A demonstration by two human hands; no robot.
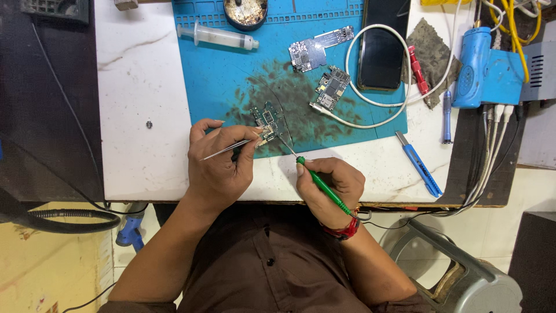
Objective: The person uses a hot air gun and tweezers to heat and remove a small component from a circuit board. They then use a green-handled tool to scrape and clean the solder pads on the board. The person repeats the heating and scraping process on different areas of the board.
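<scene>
Green-handled soldering iron (322,184), gripped in the right hand (330,188), touches the small green circuit board (267,120) just beyond the left hand (217,165), whose fingers pinch steel tweezers (231,148); a slip could scorch neighbouring parts.

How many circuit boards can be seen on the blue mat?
3: one circuit board under the tweezers and soldering iron, another near the mat's top, the third beside the phone.
</scene>
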